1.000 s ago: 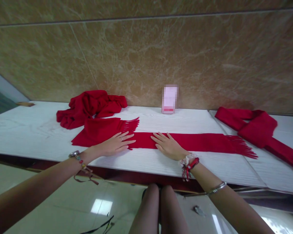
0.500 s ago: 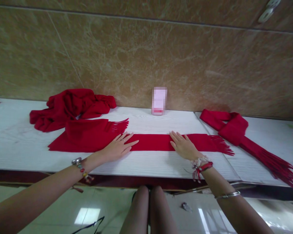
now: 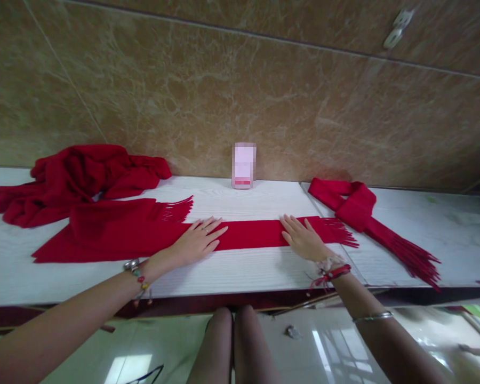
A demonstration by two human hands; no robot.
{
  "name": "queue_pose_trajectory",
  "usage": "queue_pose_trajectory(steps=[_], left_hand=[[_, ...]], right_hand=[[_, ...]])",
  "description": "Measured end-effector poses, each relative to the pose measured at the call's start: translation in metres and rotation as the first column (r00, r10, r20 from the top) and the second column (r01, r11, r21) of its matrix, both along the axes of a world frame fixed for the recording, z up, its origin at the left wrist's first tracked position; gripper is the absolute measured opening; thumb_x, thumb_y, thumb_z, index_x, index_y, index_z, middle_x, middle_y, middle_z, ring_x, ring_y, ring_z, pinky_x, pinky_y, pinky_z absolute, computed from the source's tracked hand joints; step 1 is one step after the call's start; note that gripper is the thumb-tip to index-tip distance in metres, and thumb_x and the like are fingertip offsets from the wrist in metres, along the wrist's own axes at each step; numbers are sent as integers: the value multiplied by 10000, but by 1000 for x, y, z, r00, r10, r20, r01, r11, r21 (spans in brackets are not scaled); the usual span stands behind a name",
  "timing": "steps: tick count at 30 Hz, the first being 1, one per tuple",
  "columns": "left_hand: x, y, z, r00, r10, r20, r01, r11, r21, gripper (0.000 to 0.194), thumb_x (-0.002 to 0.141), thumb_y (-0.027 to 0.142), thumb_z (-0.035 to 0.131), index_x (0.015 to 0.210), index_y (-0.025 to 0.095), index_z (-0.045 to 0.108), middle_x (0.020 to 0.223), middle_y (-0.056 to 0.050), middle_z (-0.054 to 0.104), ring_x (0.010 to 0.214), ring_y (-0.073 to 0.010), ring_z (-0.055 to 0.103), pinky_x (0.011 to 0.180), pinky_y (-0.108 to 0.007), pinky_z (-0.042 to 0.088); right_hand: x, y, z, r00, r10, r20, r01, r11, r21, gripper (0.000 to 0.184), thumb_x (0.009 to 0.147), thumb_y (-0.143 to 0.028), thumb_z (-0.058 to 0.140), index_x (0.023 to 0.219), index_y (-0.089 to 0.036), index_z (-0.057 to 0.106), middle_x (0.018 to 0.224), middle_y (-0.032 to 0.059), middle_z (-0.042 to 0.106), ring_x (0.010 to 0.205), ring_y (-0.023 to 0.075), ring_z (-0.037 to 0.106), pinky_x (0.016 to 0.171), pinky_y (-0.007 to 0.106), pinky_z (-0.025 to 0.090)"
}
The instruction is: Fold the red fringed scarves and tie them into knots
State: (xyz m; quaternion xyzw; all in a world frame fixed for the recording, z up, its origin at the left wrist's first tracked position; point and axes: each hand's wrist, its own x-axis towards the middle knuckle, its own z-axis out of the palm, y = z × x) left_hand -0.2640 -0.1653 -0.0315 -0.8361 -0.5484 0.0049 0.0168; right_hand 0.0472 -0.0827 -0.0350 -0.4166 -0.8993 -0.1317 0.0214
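Observation:
A red fringed scarf lies in a long flat strip across the white tabletop, its right fringe spread out. Toward its left end the cloth is wider and folded over, with a second fringe on top. My left hand rests palm down on the strip, fingers spread, a ring on one finger. Farther right, my right hand also lies flat on the scarf with fingers extended. Bracelets circle both wrists. Neither hand grips the cloth.
A crumpled red cloth is heaped at the back left. Another red scarf, looped over itself, lies on the right. A pink, blurred-out upright object stands against the marbled wall. The white table ends just before my knees.
The view has turned slightly to the right, so the scarves and pink object appear farther left. My left hand's fingers have shifted a little on the scarf; my right hand stays flat on it.

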Motion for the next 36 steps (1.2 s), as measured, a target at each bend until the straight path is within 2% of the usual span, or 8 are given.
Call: queue_pose_trajectory(steps=[3, 6, 10, 14, 17, 21, 25, 36], left_hand=[[-1, 0, 2, 1000, 6, 4, -6, 999, -38, 451, 909, 296, 285, 1356, 254, 326, 1452, -56, 242, 1324, -245, 209, 1039, -433, 189], [2, 4, 6, 999, 40, 35, -37, 996, -83, 441, 894, 285, 319, 1331, 248, 366, 1447, -66, 257, 1322, -266, 208, 1029, -477, 195], [9, 25, 20, 995, 15, 102, -3, 993, -114, 339, 850, 263, 415, 1165, 218, 532, 1364, -75, 409, 1270, -258, 315, 1024, -467, 220], [21, 58, 36, 983, -66, 174, 94, 983, -156, 259, 799, 221, 485, 1020, 133, 588, 1092, -106, 601, 1015, -189, 535, 906, -288, 372], [28, 75, 44, 978, -35, 204, 88, 962, -257, 251, 741, 238, 549, 967, 137, 594, 936, -63, 635, 829, -162, 570, 748, -230, 421], [31, 87, 52, 975, 55, 214, 43, 902, -429, 196, 682, 259, 586, 853, 165, 608, 691, 23, 603, 604, -116, 509, 557, -188, 380], [35, 95, 56, 975, 20, 223, 97, 862, -498, 117, 657, 259, 582, 709, 159, 614, 574, 37, 553, 521, -97, 445, 488, -184, 329], [46, 106, 52, 959, 11, 283, 149, 829, -539, 177, 683, 288, 515, 673, 140, 610, 596, 15, 553, 537, -111, 398, 522, -221, 315]], right_hand=[[49, 9, 0, 995, -83, 56, 80, 996, 44, 435, 883, -166, 271, 1283, -97, 428, 1366, 175, 384, 1246, 308, 363, 881, 536, 412], [68, 11, 4, 983, -167, 78, 162, 985, 61, 395, 872, -153, 298, 1200, -107, 512, 1335, 192, 423, 1233, 338, 373, 840, 563, 430], [33, -2, 13, 980, -156, -122, 170, 979, 112, 409, 876, -230, 353, 1226, -60, 482, 1309, 213, 448, 1228, 310, 388, 945, 527, 369], [-31, -29, 19, 950, 245, -192, -243, 969, 37, 352, 859, -234, 435, 1172, -113, 541, 1245, 134, 537, 1182, 211, 453, 993, 377, 371], [-66, -47, 21, 905, 380, -189, -383, 924, 27, 277, 839, -189, 482, 1086, -120, 587, 1145, 116, 603, 1086, 192, 525, 936, 335, 420], [-87, -58, 25, 915, 397, -74, -394, 918, 50, 214, 824, -85, 482, 1003, -85, 600, 997, 128, 648, 893, 193, 596, 801, 324, 476], [-92, -59, 27, 928, 373, 14, -373, 925, 71, 176, 820, -48, 479, 940, -86, 601, 935, 123, 649, 803, 190, 594, 722, 315, 478], [-81, -57, 20, 946, 323, 11, -320, 929, 184, 103, 817, -86, 511, 870, -120, 594, 767, 47, 603, 711, 183, 547, 590, 306, 434]])
